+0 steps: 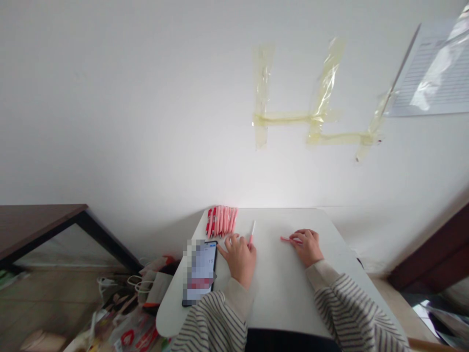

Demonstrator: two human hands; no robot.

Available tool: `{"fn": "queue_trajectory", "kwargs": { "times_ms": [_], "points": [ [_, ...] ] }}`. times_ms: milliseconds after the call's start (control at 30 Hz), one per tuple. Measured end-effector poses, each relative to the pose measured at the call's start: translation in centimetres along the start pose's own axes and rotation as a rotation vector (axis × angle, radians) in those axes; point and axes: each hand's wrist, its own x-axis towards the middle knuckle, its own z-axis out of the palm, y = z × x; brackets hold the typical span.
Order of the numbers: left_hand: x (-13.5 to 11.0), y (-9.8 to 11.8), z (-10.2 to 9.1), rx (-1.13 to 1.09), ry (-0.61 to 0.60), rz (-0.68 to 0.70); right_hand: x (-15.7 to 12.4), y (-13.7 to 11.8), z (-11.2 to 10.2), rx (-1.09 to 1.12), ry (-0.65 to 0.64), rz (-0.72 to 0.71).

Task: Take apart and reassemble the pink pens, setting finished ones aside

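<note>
Pink plastic on white table point(278, 288), one piece per hand.
Left to right: phone point(200, 271) at table edge; pen row point(221, 221) at rear, untouched; left hand point(240, 256), fingers loosely spread, thumb side nipping pink-and-white pen point(252, 231); right hand point(308, 247) curled shut on pink pen part point(286, 239). Judged light, stiff, smooth, prone to rolling; best gripped mid-barrel.

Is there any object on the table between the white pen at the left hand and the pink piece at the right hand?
No, nothing visible. Only bare table lies between the white pen by the left hand and the pink piece in the right hand.
</note>
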Motion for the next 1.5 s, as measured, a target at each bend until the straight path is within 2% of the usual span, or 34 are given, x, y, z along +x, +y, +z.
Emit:
{"fn": "queue_trajectory", "kwargs": {
  "times_ms": [367,900,1367,1500],
  "points": [
    [0.08,0.15,-0.19,-0.007,-0.009,-0.003,-0.02,0.20,0.14,0.011,0.000,-0.016],
    [0.09,-0.08,-0.21,0.114,-0.008,-0.046,-0.06,0.20,0.17,0.006,-0.009,-0.005],
    [0.16,0.02,-0.38,0.062,-0.001,-0.044,-0.04,-0.03,0.02,0.008,-0.020,0.028],
    [0.08,0.16,-0.52,-0.023,-0.025,0.020,-0.07,0.00,0.02,0.008,-0.022,0.011]
  ]
}}
